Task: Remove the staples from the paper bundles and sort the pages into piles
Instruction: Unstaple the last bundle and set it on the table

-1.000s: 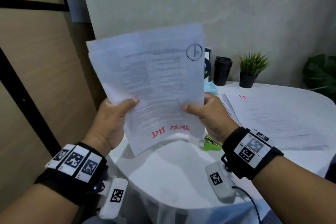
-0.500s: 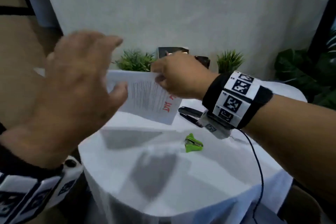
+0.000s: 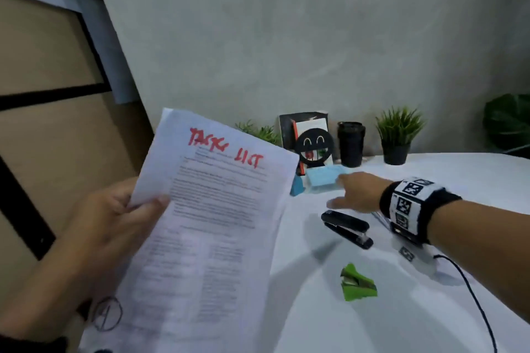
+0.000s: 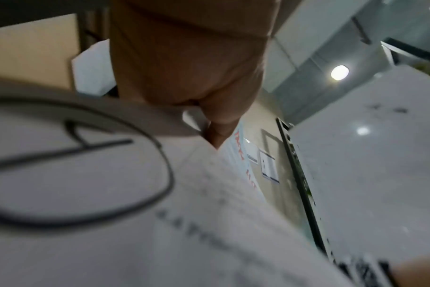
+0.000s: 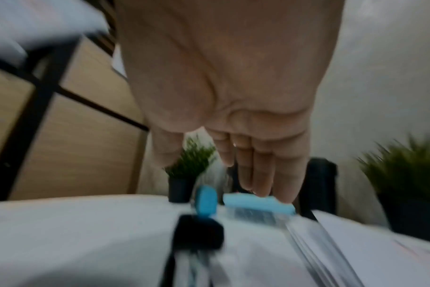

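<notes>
Grey plaster wall backs a round table under a white cloth [image 3: 430,180], with tan wood panelling to the left. Along the far edge stand two small green potted plants [image 3: 397,135], a black ribbed tumbler [image 3: 351,144] and a black round smiley-face holder [image 3: 315,147] in front of a dark book. A light blue pad of sticky notes [image 3: 324,176] lies just before the holder. Nearer, a black stapler [image 3: 347,229] lies on the cloth, and a bright green staple remover [image 3: 358,284] sits closer to the near edge, well apart from it.

The left hand [image 3: 114,223] pinches a white stapled bundle of printed pages [image 3: 206,238] at its left edge, thumb on the front, and holds it up over the table's left side. Its long axis runs from lower left to upper right. Red marker at the far end seems to read "TASK LIST"; a circled black mark, perhaps a 4, sits at the near left corner. The bundle hides the table's left part.

The right hand [image 3: 355,195] reaches out above the stapler, fingers straight and together [image 5: 265,170], holding nothing, fingertips close to the blue pad; whether they touch it is unclear. A stack of loose white pages [image 5: 356,242] lies beneath the right wrist.
</notes>
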`<state>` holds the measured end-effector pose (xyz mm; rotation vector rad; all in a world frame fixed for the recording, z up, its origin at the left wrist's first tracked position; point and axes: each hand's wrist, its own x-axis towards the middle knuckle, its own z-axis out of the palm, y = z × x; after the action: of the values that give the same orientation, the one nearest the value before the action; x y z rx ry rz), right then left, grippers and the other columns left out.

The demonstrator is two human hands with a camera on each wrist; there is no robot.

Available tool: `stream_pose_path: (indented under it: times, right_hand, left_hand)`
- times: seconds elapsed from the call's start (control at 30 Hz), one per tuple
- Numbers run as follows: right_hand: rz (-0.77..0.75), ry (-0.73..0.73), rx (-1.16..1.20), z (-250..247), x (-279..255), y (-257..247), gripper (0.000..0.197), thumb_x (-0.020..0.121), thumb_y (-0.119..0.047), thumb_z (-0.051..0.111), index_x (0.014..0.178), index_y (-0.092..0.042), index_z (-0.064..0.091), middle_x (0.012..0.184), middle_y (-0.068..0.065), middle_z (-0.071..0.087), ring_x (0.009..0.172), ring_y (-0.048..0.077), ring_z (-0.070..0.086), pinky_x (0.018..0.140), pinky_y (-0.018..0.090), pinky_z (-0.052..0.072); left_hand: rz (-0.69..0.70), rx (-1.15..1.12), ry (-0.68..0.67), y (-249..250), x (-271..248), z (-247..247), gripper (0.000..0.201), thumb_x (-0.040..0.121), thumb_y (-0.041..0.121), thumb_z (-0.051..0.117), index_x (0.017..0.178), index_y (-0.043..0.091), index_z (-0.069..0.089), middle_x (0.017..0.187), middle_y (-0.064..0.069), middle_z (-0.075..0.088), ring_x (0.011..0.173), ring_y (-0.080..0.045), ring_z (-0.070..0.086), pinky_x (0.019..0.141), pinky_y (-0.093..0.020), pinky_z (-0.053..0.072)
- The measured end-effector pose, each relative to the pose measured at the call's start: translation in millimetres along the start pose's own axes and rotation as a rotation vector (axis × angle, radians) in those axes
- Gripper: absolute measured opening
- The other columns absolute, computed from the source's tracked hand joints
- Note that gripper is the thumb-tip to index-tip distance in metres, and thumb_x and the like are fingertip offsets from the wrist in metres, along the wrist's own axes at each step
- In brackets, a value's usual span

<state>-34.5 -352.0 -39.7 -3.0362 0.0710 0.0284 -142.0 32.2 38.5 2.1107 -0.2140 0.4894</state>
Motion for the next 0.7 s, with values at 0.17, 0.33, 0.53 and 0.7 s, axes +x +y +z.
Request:
stream_pose_path:
  times: [0.17, 0.33, 0.53, 0.7]
  right_hand:
    - [-0.015, -0.224, -0.059, 46.3, 13.1, -2.7, 0.039, 0.095, -0.048, 0.051, 0.114, -0.014, 0.055, 0.127, 0.011, 0.062, 0.107, 0.027, 0.057, 0.082, 0.031, 0.039]
    - [-0.003, -0.172, 0.049, 40.3, 3.2, 10.4, 0.022, 0.091, -0.026, 0.059, 0.108, -0.018, 0.047, 0.115, 0.007, 0.06, 0.09, 0.021, 0.051, 0.073, 0.03, 0.04]
    - [0.057, 0.216, 1.199, -20.7, -29.0, 24.8, 0.03, 0.089, -0.009, 0.068, 0.115, -0.016, 0.055, 0.099, 0.013, 0.065, 0.074, 0.024, 0.063, 0.053, 0.028, 0.051]
    - [-0.194, 0.734, 1.992, -101.2, -77.0, -20.9, 0.011, 0.095, -0.02, 0.065, 0.091, -0.018, 0.055, 0.076, 0.005, 0.06, 0.069, 0.024, 0.063, 0.069, 0.048, 0.058]
  left_hand:
    - [-0.19, -0.24, -0.036, -4.1, -7.1, 9.3, 0.011, 0.096, 0.015, 0.069, 0.097, 0.01, 0.078, 0.084, -0.004, 0.082, 0.069, -0.021, 0.079, 0.07, -0.038, 0.057]
    - [-0.168, -0.259, -0.06, -5.0, -15.8, 25.0, 0.009, 0.094, 0.015, 0.069, 0.094, 0.014, 0.079, 0.083, -0.001, 0.082, 0.069, -0.017, 0.079, 0.061, -0.034, 0.059]
    - [-0.092, -0.219, -0.033, -13.8, -21.8, 30.6, 0.018, 0.095, 0.016, 0.07, 0.087, 0.026, 0.083, 0.084, 0.001, 0.082, 0.074, -0.02, 0.08, 0.077, -0.045, 0.06]
    - [0.007, -0.179, -0.001, -5.5, -28.1, 42.2, 0.039, 0.093, 0.017, 0.073, 0.073, 0.05, 0.078, 0.072, 0.013, 0.079, 0.065, -0.006, 0.076, 0.063, -0.036, 0.055]
